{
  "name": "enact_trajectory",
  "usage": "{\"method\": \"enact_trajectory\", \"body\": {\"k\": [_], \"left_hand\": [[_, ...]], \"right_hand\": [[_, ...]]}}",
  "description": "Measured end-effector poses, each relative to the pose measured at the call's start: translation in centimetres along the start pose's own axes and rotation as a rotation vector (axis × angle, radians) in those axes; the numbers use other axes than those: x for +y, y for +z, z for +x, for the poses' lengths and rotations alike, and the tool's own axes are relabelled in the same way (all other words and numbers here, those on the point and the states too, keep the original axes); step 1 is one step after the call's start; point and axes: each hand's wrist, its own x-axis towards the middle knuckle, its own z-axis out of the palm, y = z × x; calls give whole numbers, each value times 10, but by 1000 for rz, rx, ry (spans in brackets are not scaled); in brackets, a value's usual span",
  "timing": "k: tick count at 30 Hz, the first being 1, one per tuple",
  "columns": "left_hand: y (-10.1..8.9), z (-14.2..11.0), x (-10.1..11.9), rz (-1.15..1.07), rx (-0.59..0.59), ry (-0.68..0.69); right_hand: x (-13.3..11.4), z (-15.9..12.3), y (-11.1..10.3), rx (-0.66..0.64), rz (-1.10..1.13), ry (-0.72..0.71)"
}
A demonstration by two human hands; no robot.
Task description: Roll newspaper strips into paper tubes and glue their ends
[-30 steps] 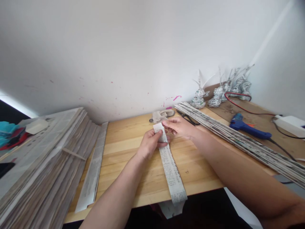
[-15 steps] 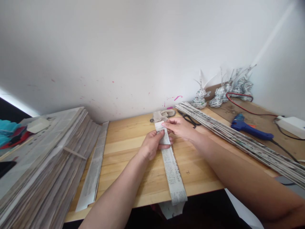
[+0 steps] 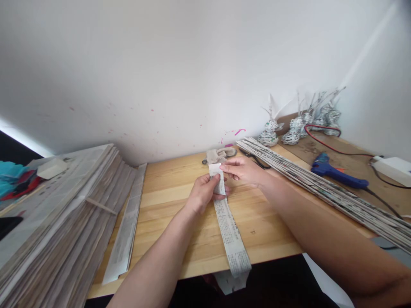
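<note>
A long strip of newspaper runs from between my hands down over the front edge of the wooden table, where its lower end bends and hangs. My left hand grips the strip near its far end, thumb on top and fingers beneath. At the far right corner of the same end, my right hand pinches the paper between thumb and fingertips. Just beyond the hands lie a greyish cloth and dark-handled scissors, partly hidden by my right hand.
Left, a tall newspaper stack stands beside flat newspaper strips. Rolled paper sticks lie diagonally on the right, near a blue glue gun with a cable. Woven paper figures and a white box stand farther back.
The strip's lower part has swung slightly left. My right hand has shifted a little to the right, at the strip's corner; my left hand keeps its hold.
</note>
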Motion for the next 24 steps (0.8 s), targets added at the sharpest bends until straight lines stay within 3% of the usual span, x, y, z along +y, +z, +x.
{"method": "enact_trajectory", "body": {"k": [13, 24], "left_hand": [[-2, 0, 0, 47, -25, 4], [2, -1, 1, 24, -17, -2]], "right_hand": [[3, 0, 4, 3, 70, 65], [9, 2, 10, 148, 92, 98]]}}
